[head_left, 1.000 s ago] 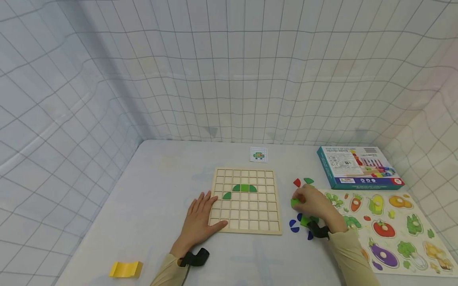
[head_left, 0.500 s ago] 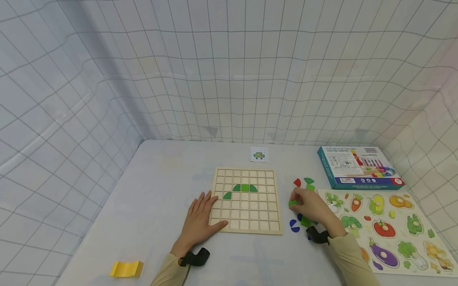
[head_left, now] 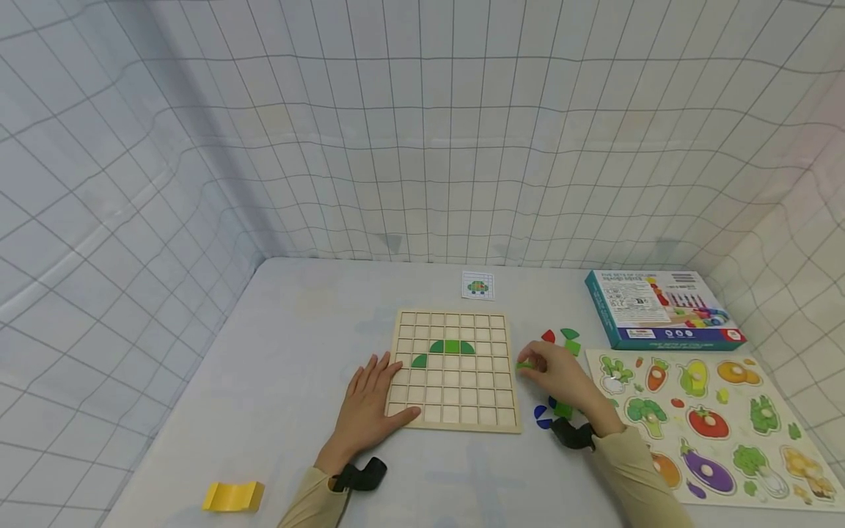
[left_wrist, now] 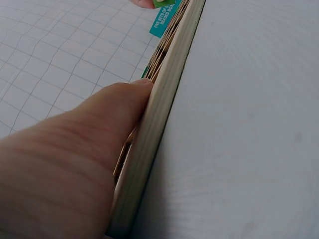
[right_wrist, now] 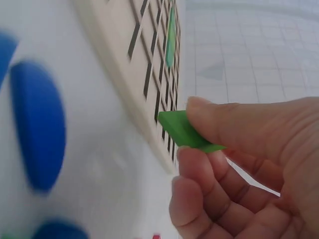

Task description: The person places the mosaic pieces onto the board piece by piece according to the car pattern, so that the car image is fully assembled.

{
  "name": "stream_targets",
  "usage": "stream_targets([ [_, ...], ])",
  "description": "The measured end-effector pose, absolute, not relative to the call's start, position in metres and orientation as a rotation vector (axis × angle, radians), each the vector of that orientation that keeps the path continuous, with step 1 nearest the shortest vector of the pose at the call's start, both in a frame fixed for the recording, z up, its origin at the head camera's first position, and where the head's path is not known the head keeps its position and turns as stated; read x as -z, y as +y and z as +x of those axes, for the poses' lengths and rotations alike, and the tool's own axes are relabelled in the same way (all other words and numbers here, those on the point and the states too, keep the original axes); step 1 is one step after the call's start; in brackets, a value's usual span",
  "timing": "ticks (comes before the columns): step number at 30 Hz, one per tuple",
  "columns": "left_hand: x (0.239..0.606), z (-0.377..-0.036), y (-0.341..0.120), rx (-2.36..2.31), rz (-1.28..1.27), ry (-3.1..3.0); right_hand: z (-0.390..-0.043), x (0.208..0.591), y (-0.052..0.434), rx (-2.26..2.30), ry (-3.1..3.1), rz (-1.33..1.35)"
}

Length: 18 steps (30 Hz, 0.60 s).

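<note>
At table's left front corner: yellow block (head_left: pixel 232 496). Left hand (head_left: pixel 370 402) flat, fingers straight, resting on near-left corner of wooden grid board (head_left: pixel 454 400). Green pieces (head_left: pixel 444 349) in board's upper rows. Right hand (head_left: pixel 560 375) just beside board's right edge, pinching green tile (right_wrist: pixel 185 131) between thumb and fingers. Blue pieces (head_left: pixel 543 417) near wrist. Vegetable puzzle (head_left: pixel 709 422) and teal box (head_left: pixel 660 308) far right.

Green tile (right_wrist: pixel 185 130) pinched, just beside grid board (head_left: pixel 452 370).
</note>
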<state>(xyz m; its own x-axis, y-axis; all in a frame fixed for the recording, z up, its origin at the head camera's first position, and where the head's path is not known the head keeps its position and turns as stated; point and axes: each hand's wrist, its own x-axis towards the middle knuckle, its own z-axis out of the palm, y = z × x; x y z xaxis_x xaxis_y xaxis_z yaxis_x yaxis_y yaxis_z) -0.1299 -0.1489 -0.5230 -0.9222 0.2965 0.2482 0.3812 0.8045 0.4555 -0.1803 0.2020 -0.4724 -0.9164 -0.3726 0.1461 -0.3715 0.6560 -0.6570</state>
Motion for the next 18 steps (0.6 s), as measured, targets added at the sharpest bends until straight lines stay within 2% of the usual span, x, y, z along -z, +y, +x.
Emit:
stream_targets([
  [18,0.523,-0.131,-0.149,0.745,-0.527,-2.847,-0.197,0.469,0.121,1.295,2.682,-0.787],
])
